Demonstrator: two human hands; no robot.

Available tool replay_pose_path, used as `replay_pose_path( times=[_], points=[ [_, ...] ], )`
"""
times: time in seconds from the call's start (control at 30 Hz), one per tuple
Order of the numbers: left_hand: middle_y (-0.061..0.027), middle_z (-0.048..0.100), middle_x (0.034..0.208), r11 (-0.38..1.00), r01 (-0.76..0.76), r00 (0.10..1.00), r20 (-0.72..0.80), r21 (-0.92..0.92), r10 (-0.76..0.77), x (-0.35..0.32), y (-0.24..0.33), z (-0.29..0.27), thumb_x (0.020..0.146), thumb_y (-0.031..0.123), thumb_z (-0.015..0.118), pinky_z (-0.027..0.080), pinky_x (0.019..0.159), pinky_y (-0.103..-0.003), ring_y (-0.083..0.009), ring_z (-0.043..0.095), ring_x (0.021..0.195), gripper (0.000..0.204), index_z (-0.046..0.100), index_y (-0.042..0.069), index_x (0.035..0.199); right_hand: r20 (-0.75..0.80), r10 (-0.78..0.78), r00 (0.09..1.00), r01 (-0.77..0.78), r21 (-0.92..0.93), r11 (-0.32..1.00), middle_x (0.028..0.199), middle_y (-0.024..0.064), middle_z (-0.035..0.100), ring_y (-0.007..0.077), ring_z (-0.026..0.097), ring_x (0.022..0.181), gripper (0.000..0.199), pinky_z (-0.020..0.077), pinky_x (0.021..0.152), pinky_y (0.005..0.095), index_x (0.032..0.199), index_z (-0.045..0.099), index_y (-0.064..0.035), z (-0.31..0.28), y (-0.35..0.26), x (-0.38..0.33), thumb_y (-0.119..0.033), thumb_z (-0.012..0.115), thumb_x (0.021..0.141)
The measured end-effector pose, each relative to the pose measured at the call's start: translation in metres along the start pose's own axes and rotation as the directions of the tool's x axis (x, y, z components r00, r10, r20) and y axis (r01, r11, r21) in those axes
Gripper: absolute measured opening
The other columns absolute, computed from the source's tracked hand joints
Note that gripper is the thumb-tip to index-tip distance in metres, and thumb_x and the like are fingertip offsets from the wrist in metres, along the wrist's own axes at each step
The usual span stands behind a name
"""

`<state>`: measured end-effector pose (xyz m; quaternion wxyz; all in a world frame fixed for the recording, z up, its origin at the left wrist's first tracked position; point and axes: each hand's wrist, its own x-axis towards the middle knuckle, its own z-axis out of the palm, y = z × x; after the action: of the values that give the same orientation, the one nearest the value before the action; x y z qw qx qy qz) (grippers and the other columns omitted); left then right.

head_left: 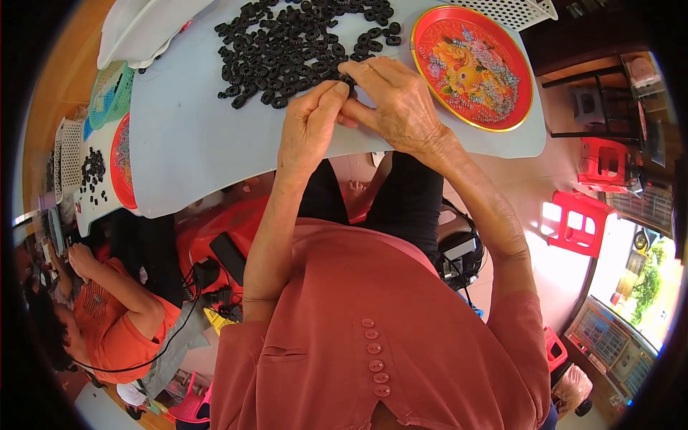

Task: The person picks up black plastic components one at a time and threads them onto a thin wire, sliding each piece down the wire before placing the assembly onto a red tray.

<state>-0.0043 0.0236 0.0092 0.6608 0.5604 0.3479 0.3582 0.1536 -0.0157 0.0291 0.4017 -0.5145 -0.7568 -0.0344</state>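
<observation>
Both my hands meet over the table (190, 136), fingertips together around a small black plastic piece (350, 82). My left hand (313, 123) pinches it between thumb and fingers. From the other side, my right hand (398, 102) has its index finger and thumb closed on the same piece, and most of it is hidden by the fingers. Just beyond lies a loose pile of similar black plastic pieces (287, 61), ring-like with holes. To the right of my right hand sits a round red tray (459, 16) with a gold rim and floral print; many small silvery bits lie in it.
White plastic trays (143, 29) stand at the far left, a green basket (107, 97) beside them. A white perforated basket (512, 10) is at the far right. On the left, a person in an orange shirt (129, 315) works at another table. Red stools (579, 223) stand right.
</observation>
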Motion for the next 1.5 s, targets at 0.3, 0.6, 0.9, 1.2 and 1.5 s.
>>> replay_pose_path(
  times=[0.3, 0.6, 0.9, 1.2, 1.5],
  points=[
    [-0.0056, 0.06, 0.078, 0.904, -0.052, 0.995, -0.099, -0.425, 0.011, -0.009, -0.004, 0.027, 0.099, 0.017, 0.05, 0.051, 0.068, -0.027, -0.0129, 0.059, 0.073, 0.025, 0.061, -0.005, 0.098, 0.097, -0.013, 0.995, 0.02, -0.073, 0.997, 0.079, 0.0108, 0.061, 0.0286, 0.062, 0.076, 0.031, 0.0504, 0.067, 0.0384, 0.095, 0.061, -0.0018, -0.013, -0.003, 0.006, -0.021, 0.071, 0.072],
    [0.0028, 0.05, 0.072, 0.894, -0.085, 0.988, -0.151, -0.439, 0.02, -0.015, -0.003, 0.035, 0.098, 0.016, 0.052, 0.041, 0.06, -0.022, -0.0034, 0.042, 0.065, 0.021, 0.064, 0.0, 0.09, 0.085, -0.044, 0.995, 0.052, -0.095, 0.994, 0.075, 0.0098, 0.059, 0.0282, 0.061, 0.071, 0.021, 0.05, 0.063, 0.0381, 0.086, 0.059, -0.0029, -0.016, -0.007, 0.0, -0.018, 0.067, 0.074],
    [-0.0116, 0.064, 0.081, 0.914, 0.099, 0.993, 0.097, -0.394, -0.065, -0.021, -0.002, 0.022, 0.1, 0.021, 0.044, 0.05, 0.073, -0.033, -0.0192, 0.059, 0.071, 0.032, 0.059, -0.005, 0.09, 0.175, 0.146, 0.974, -0.175, 0.167, 0.97, 0.08, 0.0116, 0.064, 0.0245, 0.065, 0.071, 0.038, 0.0529, 0.063, 0.0339, 0.109, 0.063, -0.0024, -0.019, -0.006, -0.014, -0.01, 0.071, 0.073],
    [-0.008, 0.06, 0.075, 0.95, 0.045, 0.999, 0.001, -0.31, -0.047, -0.023, 0.0, 0.028, 0.101, 0.018, 0.043, 0.052, 0.067, -0.029, -0.0144, 0.058, 0.069, 0.03, 0.057, -0.005, 0.087, 0.145, 0.012, 0.989, -0.025, 0.084, 0.996, 0.086, 0.0138, 0.063, 0.032, 0.063, 0.077, 0.038, 0.0513, 0.069, 0.0401, 0.107, 0.061, 0.0031, -0.017, -0.007, -0.016, -0.012, 0.072, 0.074],
    [-0.0056, 0.061, 0.073, 0.987, -0.016, 1.0, 0.028, 0.161, 0.012, -0.027, 0.013, 0.016, 0.101, 0.026, 0.044, 0.046, 0.064, -0.026, -0.0119, 0.056, 0.065, 0.037, 0.06, -0.003, 0.087, 0.15, 0.064, 0.987, -0.073, 0.057, 0.996, 0.081, 0.013, 0.062, 0.0306, 0.062, 0.071, 0.036, 0.0503, 0.063, 0.0392, 0.1, 0.061, 0.0016, -0.032, -0.014, -0.025, -0.016, 0.076, 0.073]
  ],
)
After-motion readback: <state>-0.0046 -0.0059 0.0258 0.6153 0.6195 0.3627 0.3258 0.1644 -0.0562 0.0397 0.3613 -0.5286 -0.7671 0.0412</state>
